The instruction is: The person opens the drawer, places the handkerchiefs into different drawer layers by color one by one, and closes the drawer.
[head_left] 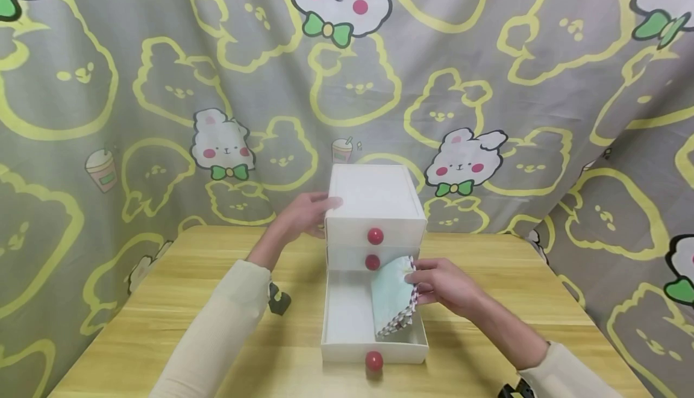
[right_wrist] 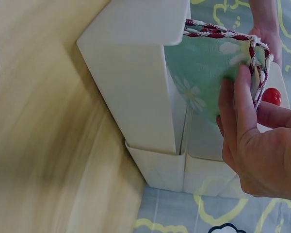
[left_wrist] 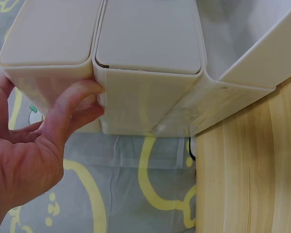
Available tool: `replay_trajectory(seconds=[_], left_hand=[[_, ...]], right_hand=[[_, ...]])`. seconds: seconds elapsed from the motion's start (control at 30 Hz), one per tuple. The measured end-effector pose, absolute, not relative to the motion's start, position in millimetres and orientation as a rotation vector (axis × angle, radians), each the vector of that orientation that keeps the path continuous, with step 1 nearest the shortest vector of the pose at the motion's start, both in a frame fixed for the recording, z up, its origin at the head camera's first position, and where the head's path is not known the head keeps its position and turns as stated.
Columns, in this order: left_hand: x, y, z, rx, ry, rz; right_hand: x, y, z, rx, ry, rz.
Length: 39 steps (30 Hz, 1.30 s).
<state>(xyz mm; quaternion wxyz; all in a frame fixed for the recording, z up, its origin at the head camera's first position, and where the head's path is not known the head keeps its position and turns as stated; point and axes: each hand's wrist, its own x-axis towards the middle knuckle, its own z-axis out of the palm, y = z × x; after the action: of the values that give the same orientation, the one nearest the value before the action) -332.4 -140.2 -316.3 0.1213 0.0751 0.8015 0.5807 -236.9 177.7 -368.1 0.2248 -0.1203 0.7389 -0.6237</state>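
A white drawer unit [head_left: 374, 190] with red round knobs stands on the table, its bottom drawer [head_left: 347, 307] pulled out. My right hand [head_left: 447, 283] pinches a folded pale green cloth [head_left: 391, 298] by its edge, partly inside that drawer. In the right wrist view the cloth [right_wrist: 199, 77] shows white flowers and a dark red and white braided border, with thumb and fingers on opposite sides of it. My left hand [head_left: 309, 214] grips the unit's upper left side; in the left wrist view this hand [left_wrist: 43, 131] has its fingertips at the seam between two sections.
The wooden table [head_left: 488, 265] carries the unit near its middle. Behind it hangs a grey curtain [head_left: 271, 85] with yellow outlines and white cartoon animals. A small black object [head_left: 279, 300] shows beside the left forearm, and another dark object [head_left: 516, 389] lies by the right sleeve.
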Motion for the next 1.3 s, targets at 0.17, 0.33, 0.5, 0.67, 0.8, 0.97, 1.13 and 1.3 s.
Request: replay_trajectory(seconds=[0.17,0.33,0.5,0.67,0.8,0.97,1.13,1.3], left_hand=[[-332,-140,-315,0.219,2.325,1.705],[-332,-139,-315,0.222,2.318,1.712],[-333,-140,-315,0.227,2.314,1.715],[-332,-139,-314,0.21,2.31,1.719],[-331,-139,-315,0.203,2.307,1.717],[-333,-140,-315,0.202,2.316,1.704],[-333,-140,-316,0.204,2.319,1.702],[-333,-140,-316,0.193,2.32,1.702]], right_hand=[[-236,171,-374,-0.312,1.997,-1.755],[-237,163,-381,-0.288,1.964,-1.784],[-236,156,-390,-0.279,1.919,-1.824],[-235,150,-399,-0.281,1.876,-1.85],[-235,146,-404,-0.253,1.883,-1.85],[-235,141,-406,-0.247,1.916,-1.836],[-235,137,-408,-0.227,1.996,-1.807],[-236,136,-411,-0.205,2.075,-1.759]])
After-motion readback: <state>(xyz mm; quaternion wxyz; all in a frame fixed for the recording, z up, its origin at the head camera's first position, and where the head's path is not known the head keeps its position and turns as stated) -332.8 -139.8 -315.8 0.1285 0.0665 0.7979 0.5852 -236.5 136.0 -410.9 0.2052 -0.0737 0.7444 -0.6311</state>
